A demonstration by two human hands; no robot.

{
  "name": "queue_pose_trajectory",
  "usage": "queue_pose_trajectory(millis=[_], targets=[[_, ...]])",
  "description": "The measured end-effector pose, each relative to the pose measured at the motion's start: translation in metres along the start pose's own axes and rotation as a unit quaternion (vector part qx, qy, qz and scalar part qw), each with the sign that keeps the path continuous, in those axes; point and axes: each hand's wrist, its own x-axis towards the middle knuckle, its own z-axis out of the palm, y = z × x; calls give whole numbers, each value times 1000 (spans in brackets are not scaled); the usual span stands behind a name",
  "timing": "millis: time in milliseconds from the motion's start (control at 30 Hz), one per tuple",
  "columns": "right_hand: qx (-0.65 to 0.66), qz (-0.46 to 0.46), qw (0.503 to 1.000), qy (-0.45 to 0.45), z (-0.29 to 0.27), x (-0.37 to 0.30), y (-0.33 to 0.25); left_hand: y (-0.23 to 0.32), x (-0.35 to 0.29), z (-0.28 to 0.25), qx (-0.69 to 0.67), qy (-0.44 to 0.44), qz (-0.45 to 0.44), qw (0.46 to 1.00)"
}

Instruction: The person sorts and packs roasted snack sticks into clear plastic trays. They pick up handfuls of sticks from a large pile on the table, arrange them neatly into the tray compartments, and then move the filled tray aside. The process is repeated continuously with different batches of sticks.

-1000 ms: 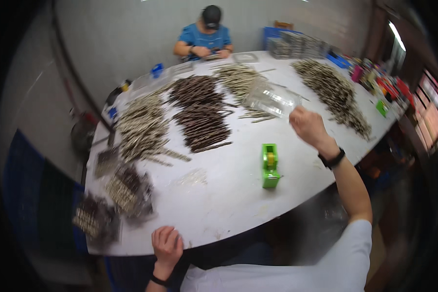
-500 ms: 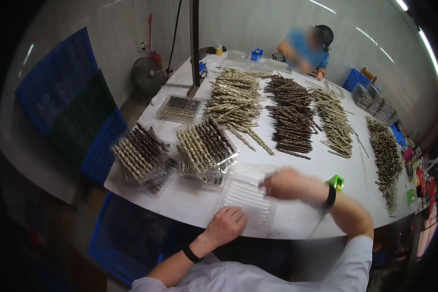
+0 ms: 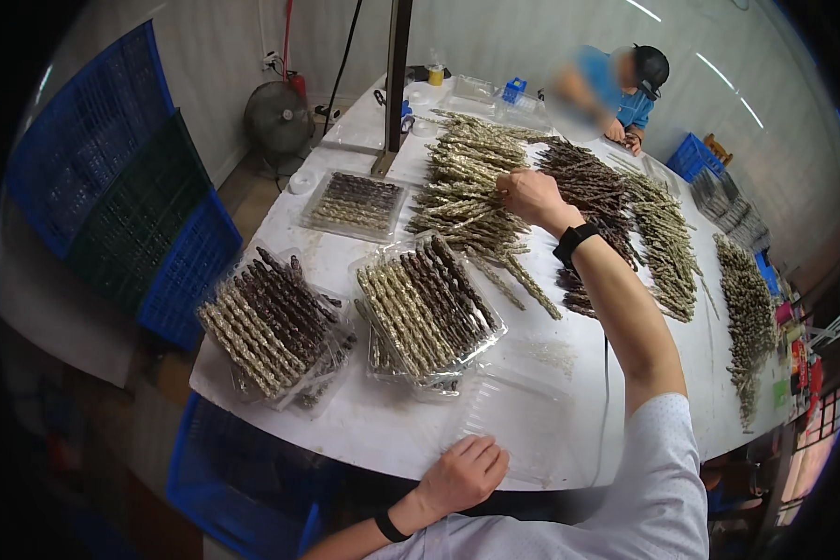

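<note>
From the head camera, a long white table (image 3: 569,373) is full of thin sticks in piles. The right hand (image 3: 530,198) reaches far out to the middle of the table. It rests on the pale pile of sticks (image 3: 467,196). Its fingers are curled down into the pile, but I cannot tell if they have hold of a stick yet.

The left hand (image 3: 462,471) lies at the near edge of the table. Its fingers are spread flat and press on an empty clear tray (image 3: 523,411). Nothing is in that tray.

Just beyond the empty tray, near the front edge, sits a full tray (image 3: 429,303). It holds pale sticks on one side and dark sticks on the other, all lined up. More trays seem to be stacked under it. At the near left corner is another full stack of trays (image 3: 271,327). Farther back, near a metal pole (image 3: 392,84), one more filled tray (image 3: 357,203) waits.

So I think some trays are done, and one is only just begun. A lot is left. The dark pile (image 3: 593,191) lies just to the right of the pale one, and more long piles run toward the right edge.

At the far end of the table another person (image 3: 625,89) works too. Blue crates (image 3: 112,205) stand on the floor to the left.
</note>
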Motion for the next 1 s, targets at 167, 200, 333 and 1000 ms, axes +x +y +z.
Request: queue_pose_trajectory(millis=[167, 200, 333, 1000], targets=[[28, -15, 999, 0, 3, 0, -2, 0, 1, 0, 5, -4, -9, 1000], [25, -21, 999, 3, 2, 1, -1, 0, 1, 0, 4, -6, -10, 1000], [38, -39, 998, 10, -2, 4, 4, -1, 2, 1, 1, -9, -8, 1000], [3, -114, 988, 102, 12, -12, -57, 1, 0, 3, 5, 8, -6, 1000]])
